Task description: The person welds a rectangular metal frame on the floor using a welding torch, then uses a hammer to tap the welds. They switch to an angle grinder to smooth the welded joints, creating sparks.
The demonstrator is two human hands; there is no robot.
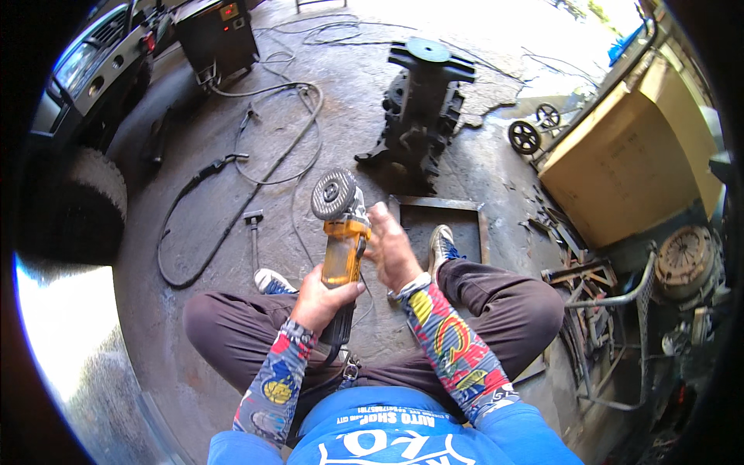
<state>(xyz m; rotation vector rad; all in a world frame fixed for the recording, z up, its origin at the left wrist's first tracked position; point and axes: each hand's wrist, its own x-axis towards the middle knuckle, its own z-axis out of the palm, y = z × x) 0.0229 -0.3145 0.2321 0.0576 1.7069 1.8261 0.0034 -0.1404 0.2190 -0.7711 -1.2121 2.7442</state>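
Observation:
An angle grinder point(341, 256) with a yellow-orange body and a round, textured disc point(334, 194) is held up in front of me. My left hand point(318, 298) is wrapped round the lower part of its body, the disc end pointing away from me. Close against the grinder's right side is my right hand point(395, 256), its fingers stretched toward the tool's head. Part of those fingers is hidden, and whether they touch the tool I cannot tell. A dark cord hangs from the grinder's near end.
Beyond my feet lie a square metal frame point(483, 232) and a hammer point(253, 225). A dark machine part point(422, 116) stands farther off. Welding cables point(291, 159) loop across the floor at left, near a black welder point(217, 39). Metal scraps and a large cardboard box point(620, 163) are at right.

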